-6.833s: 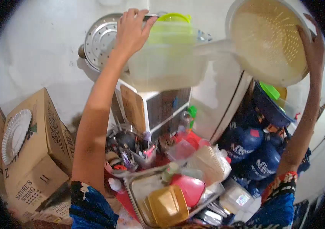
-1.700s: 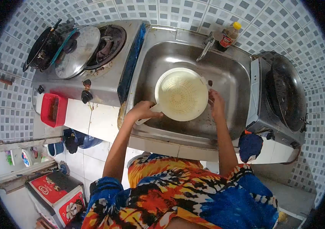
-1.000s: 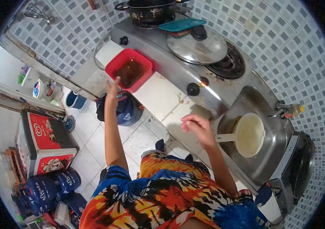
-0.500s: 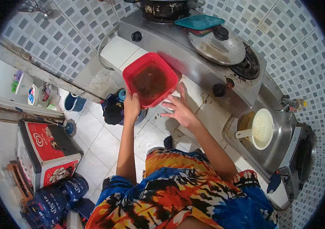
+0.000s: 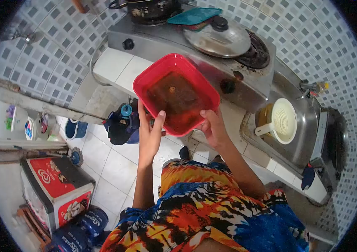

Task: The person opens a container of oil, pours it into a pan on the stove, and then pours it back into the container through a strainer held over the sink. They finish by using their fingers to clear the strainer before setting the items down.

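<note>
A red square plastic container (image 5: pixel 145 95) with brown liquid (image 5: pixel 174 94) inside is held up in front of me, tilted a little towards me. A small pale lump floats in the liquid. My left hand (image 5: pixel 150 132) grips the near left side, thumb over the rim. On the near right corner, my right hand (image 5: pixel 214 128) is closed, its thumb on the rim and its other fingers mostly hidden beneath. Beyond the container runs the steel gas stove (image 5: pixel 153 44), with a lidded pan (image 5: pixel 218 40) on its right burner.
A blackened pot (image 5: pixel 151 10) stands on the far left burner, and a teal lid (image 5: pixel 195 16) lies beside it. To the right, a cream strainer (image 5: pixel 285 119) rests in the steel sink (image 5: pixel 304 143). A red-topped freezer box (image 5: pixel 57 178) is at lower left.
My right hand, fingers spread beside the container before, now grips its right corner. The container has come closer and tipped slightly towards me. The view has shifted a little.
</note>
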The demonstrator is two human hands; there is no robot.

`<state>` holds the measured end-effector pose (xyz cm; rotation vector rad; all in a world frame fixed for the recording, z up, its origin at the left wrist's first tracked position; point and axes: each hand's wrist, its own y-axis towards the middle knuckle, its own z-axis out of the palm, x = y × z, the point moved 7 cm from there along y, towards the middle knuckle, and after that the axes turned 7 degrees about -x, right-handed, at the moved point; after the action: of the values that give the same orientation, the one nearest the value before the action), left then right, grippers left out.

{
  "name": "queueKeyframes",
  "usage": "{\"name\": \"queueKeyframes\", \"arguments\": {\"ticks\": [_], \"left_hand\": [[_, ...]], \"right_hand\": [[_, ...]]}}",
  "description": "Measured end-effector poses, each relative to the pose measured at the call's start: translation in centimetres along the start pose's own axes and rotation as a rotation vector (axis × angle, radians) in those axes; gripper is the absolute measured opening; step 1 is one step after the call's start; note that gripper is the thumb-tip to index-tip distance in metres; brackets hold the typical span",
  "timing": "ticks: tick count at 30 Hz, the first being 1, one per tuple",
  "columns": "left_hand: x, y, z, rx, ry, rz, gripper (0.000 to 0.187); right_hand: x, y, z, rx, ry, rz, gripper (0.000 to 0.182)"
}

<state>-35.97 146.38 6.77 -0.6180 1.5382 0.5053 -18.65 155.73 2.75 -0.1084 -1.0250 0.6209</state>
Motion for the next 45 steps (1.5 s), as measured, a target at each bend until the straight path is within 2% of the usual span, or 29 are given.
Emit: {"name": "queueKeyframes", "arguments": {"ticks": [2, 4, 9, 11, 12, 15, 17, 19, 20, 21, 23, 24, 27, 29, 31, 32, 36, 38, 45], "left_hand": [[-0.9, -1.0, 1.8, 0.063, -0.076, -0.028, 0.074], [-2.2, -2.3, 3.8, 0.161, -0.198, -0.126, 0.078], [-2.8, -4.4, 9.5, 0.389, -0.239, -0.054, 0.079], [-2.5, -5.4, 12.5, 0.549, -0.192, -0.017, 0.077], [-4.6, -6.8, 14.2, 0.595, -0.284, -0.148, 0.075], [-4.0, -8.1, 19.2, 0.707, -0.227, -0.132, 0.073], [-4.2, -9.3, 22.4, 0.756, -0.213, -0.094, 0.07], [-5.0, -11.1, 25.8, 0.885, 0.173, 0.226, 0.063], [-5.4, -12.0, 27.4, 0.861, 0.189, 0.236, 0.05], [-4.9, -12.4, 29.0, 0.871, 0.191, 0.24, 0.05], [-3.2, -13.8, 32.7, 0.962, 0.18, 0.342, 0.039], [-3.0, -14.2, 34.2, 0.911, 0.12, 0.318, 0.032], [-1.6, -14.6, 39.0, 0.841, 0.237, 0.368, 0.032], [-0.3, -14.1, 42.2, 0.815, 0.197, 0.392, 0.031], [-1.1, -13.0, 44.7, 0.678, 0.125, 0.577, 0.03], [-0.8, -12.5, 45.8, 0.683, 0.125, 0.524, 0.031], [-0.1, -10.7, 51.6, 0.682, 0.151, 0.539, 0.032], [0.3, -11.0, 54.6, 0.827, 0.217, 0.502, 0.035], [0.0, -11.4, 59.3, 0.98, 0.272, 0.517, 0.042]], "right_hand": [[1.4, -1.7, -1.2, -0.057, -0.048, -0.02, 0.051], [3.5, -3.5, -2.5, -0.127, 0.036, -0.152, 0.051], [7.2, -8.3, -8.1, -0.289, 0.127, -0.263, 0.057], [9.2, -10.3, -10.4, -0.339, 0.154, -0.325, 0.057], [10.4, -11.4, -11.6, -0.352, 0.168, -0.377, 0.058], [12.9, -14.7, -16.2, -0.45, 0.187, -0.502, 0.059], [13.9, -16.9, -21.0, -0.558, 0.15, -0.49, 0.06], [15.5, -18.8, -24.6, -0.591, 0.151, -0.499, 0.058], [16.3, -20.0, -26.5, -0.655, 0.096, -0.502, 0.058], [17.0, -21.0, -28.3, -0.718, 0.044, -0.501, 0.057], [18.7, -22.4, -31.5, -0.755, 0.011, -0.531, 0.055], [19.5, -23.0, -33.1, -0.775, -0.024, -0.549, 0.054], [21.8, -24.4, -36.6, -0.81, -0.104, -0.615, 0.051], [22.3, -24.7, -39.7, -0.839, -0.107, -0.634, 0.051], [22.2, -24.5, -43.8, -0.812, -0.12, -0.63, 0.052], [22.1, -24.5, -45.6, -0.787, -0.131, -0.625, 0.053], [22.7, -24.1, -48.6, -0.806, -0.174, -0.527, 0.052], [23.4, -23.8, -49.2, -0.797, -0.188, -0.576, 0.052], [25.6, -22.3, -49.6, -0.758, -0.326, -0.629, 0.055]]}}
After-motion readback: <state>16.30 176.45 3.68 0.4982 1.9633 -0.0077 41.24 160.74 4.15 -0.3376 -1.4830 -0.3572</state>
